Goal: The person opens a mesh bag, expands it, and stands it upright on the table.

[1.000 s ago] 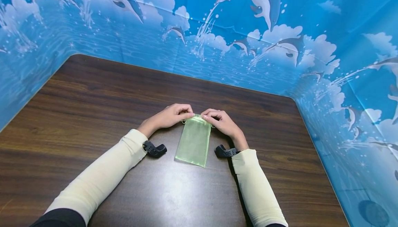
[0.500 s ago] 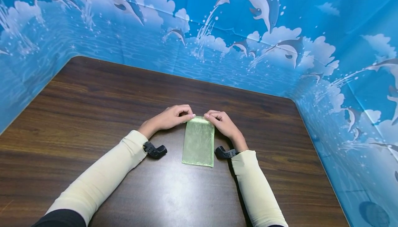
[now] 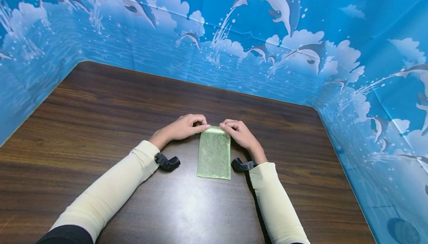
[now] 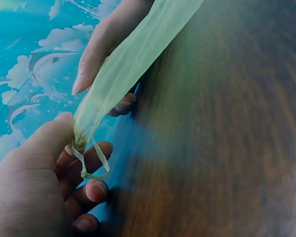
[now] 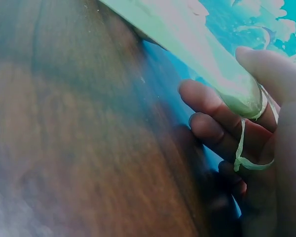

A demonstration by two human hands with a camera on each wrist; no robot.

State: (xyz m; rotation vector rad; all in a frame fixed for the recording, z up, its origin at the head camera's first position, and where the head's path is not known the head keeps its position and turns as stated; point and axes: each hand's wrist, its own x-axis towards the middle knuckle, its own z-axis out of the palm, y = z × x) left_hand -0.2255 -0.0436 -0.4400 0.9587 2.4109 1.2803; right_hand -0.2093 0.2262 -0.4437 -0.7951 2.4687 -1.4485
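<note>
A sheer light green drawstring pouch (image 3: 214, 155) hangs flat between the two hands, its gathered top edge uppermost. My left hand (image 3: 184, 126) pinches its top left corner between thumb and fingers. The top right corner is pinched by my right hand (image 3: 240, 132). In the left wrist view, a knotted ribbon loop (image 4: 96, 165) dangles from the pouch beside the curled fingers. Another ribbon loop (image 5: 246, 163) hangs by the fingers in the right wrist view. The pouch looks thin and flat, and nothing shows through its mesh.
A dark wood-grain table (image 3: 117, 99) spreads under the hands. Behind it and along its sides hangs a blue curtain (image 3: 214, 51) printed with dolphins. Each wrist carries a black camera mount (image 3: 168, 163).
The pouch's lower end has swung slightly to the right, and it now hangs straighter. Ribbon loops at its sides no longer show in the head view. Both hands keep their pinch.
</note>
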